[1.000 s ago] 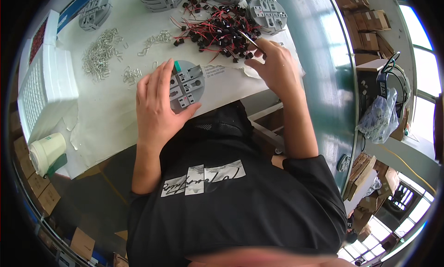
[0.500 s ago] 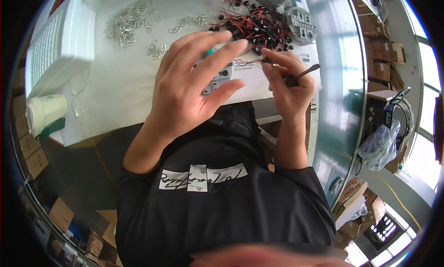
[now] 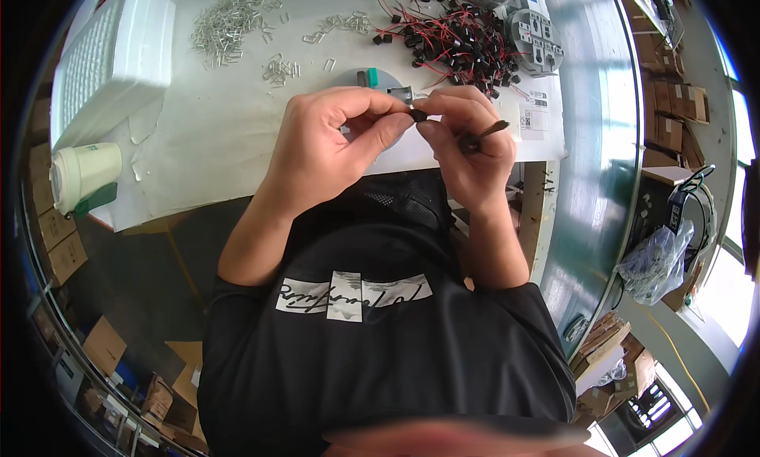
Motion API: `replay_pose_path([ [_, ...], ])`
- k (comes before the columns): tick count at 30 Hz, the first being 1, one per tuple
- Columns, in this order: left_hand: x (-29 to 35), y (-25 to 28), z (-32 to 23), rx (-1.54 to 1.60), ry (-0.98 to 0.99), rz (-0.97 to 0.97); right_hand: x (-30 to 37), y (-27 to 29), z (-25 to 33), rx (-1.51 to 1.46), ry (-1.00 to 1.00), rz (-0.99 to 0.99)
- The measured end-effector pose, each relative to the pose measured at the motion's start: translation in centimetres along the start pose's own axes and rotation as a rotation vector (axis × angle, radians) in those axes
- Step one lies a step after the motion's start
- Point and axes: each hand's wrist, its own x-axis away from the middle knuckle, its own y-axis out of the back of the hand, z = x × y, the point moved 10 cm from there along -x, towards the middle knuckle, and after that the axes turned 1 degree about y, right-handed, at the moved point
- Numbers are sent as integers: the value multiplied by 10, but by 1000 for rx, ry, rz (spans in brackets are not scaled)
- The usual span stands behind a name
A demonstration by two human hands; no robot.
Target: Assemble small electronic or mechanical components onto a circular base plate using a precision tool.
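1. From where I stand, the left hand [image 3: 324,144] and the right hand [image 3: 475,152] meet over the table [image 3: 210,152], with thumb and forefinger of each closed on one small black part [image 3: 419,116].
2. The right hand's other fingers curl round a dark slim tool [image 3: 494,129], its end poking out to the right of them.
3. Well left of the left fingers is a white foam box [image 3: 138,41]; its upper end is cut off, so I can't make out its contents.
4. Nearer the person, also well left of those fingers, sits a cream cup [image 3: 93,172] with a green piece by it; I cannot see inside.
5. Far right of the right fingers hangs a crumpled clear plastic bag [image 3: 653,263], its contents unclear. Cardboard boxes [image 3: 673,100] stand beyond it.
6. Just behind and below the fingertips lies a grey round base [image 3: 387,81] with a green block [image 3: 372,77]; the hands hide most of it.
7. Past the right fingertips spreads a heap of black parts with red wires [image 3: 467,45], with another grey disc [image 3: 537,43] at its right.
8. Beyond the left fingers lie loose metal clips [image 3: 229,33], too small to tell apart.
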Motion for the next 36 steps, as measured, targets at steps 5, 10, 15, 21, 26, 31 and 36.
replay_pose_path([
  [5, 10, 8, 5, -270, -25, 12, 8, -7, -17, 43, -18, 45],
  [10, 15, 4, 12, -646, -192, -85, 8, -23, -25, 362, 11, 162],
  [15, 20, 2, 18, -717, -240, -139, 7, -37, -18, 708, 56, 324],
  [21, 24, 10, 19, -575, -252, -141, 27, -51, -1, 913, 199, 403],
  [26, 2, -3, 2, -1002, -280, -23, 24, -28, -5, 633, 174, 244],
  [31, 1, -11, -7, -962, -280, 78, 14, 24, -26, -62, -162, -1],
  [36, 42, 6, -2, -554, -542, -116, 33, 11, -64, -279, -576, 71],
])
